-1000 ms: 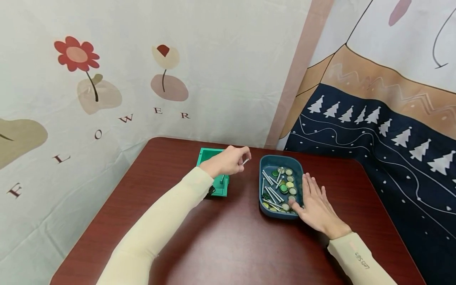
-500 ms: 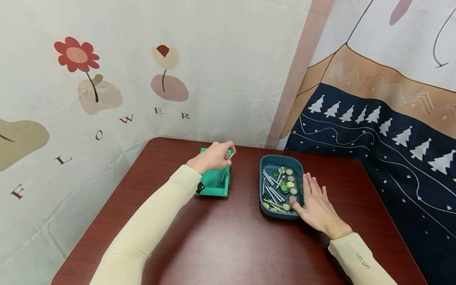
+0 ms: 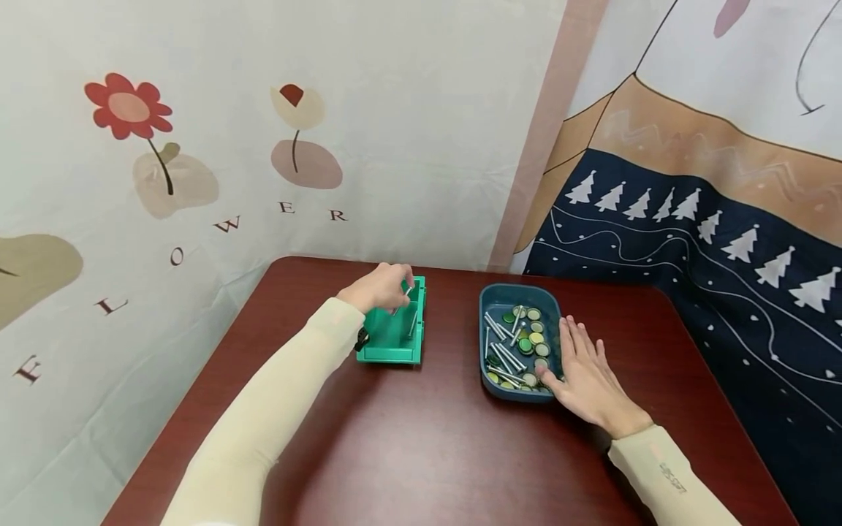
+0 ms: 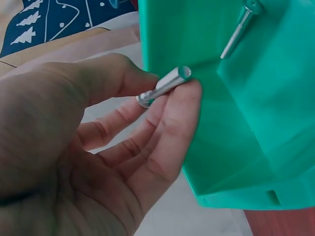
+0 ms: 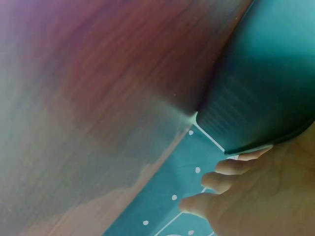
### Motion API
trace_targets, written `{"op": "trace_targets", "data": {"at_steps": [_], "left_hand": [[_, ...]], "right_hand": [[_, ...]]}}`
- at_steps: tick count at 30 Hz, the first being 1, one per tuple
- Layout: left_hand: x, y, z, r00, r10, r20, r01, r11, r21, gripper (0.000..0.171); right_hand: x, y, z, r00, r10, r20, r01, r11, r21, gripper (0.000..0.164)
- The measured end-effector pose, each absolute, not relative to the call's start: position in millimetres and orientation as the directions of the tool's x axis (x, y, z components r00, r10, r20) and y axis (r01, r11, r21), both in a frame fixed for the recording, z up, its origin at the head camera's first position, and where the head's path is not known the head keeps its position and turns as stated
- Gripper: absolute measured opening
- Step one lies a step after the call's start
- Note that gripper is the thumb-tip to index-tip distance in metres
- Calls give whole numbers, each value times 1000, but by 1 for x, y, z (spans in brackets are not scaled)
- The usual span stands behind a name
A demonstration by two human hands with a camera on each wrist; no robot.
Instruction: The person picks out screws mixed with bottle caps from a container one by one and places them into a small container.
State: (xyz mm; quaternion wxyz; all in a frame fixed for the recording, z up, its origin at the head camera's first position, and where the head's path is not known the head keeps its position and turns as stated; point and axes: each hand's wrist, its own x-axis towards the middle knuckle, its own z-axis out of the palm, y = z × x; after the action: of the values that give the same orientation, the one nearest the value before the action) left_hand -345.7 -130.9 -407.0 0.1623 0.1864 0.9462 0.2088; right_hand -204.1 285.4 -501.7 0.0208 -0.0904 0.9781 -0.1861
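Observation:
My left hand (image 3: 381,286) is over the green bin (image 3: 388,356), pinching a silver bolt (image 4: 170,81) between thumb and fingertips. In the left wrist view the held bolt slants, one end toward the bin. Another bolt (image 4: 238,32) with a threaded shank lies inside the bin. My right hand (image 3: 592,383) rests along the right side of the dark blue tray (image 3: 520,397), fingers straight and thumb across its rim. Several loose bolts (image 3: 509,358) lie in that tray among round green and yellowish bottle caps (image 3: 524,346).
Both containers stand on a dark red-brown table (image 3: 421,446), bin on the left and tray on the right, with a strip of tabletop between them. Behind the table hangs a printed cloth (image 3: 421,131) with flowers, letters and white trees.
My left hand has moved left with the bolt, from the gap beside the bin to over the bin, and slightly down. The right hand stays at the tray.

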Motion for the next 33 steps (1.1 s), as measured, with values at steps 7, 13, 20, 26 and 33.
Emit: {"op": "trace_targets", "data": {"at_steps": [7, 13, 20, 26, 33], "left_hand": [[-348, -129, -415, -870, 400, -287, 265, 872, 412, 38], [-346, -124, -420, -878, 362, -314, 224, 889, 398, 41], [-342, -119, -421, -885, 347, -310, 221, 901, 374, 40], [-344, -123, -417, -897, 322, -303, 195, 903, 384, 38], [-343, -129, -418, -909, 332, -252, 223, 898, 379, 39]], "right_hand": [[-203, 285, -502, -984, -180, -8, -164, 915, -370, 109], [-201, 285, -503, -981, -192, 12, -183, 911, -369, 107], [-203, 284, -499, -980, -196, 17, -189, 911, -367, 106], [-207, 286, -498, -980, -197, 7, -186, 916, -356, 107], [-205, 285, -500, -977, -213, 14, -203, 909, -365, 106]]}}
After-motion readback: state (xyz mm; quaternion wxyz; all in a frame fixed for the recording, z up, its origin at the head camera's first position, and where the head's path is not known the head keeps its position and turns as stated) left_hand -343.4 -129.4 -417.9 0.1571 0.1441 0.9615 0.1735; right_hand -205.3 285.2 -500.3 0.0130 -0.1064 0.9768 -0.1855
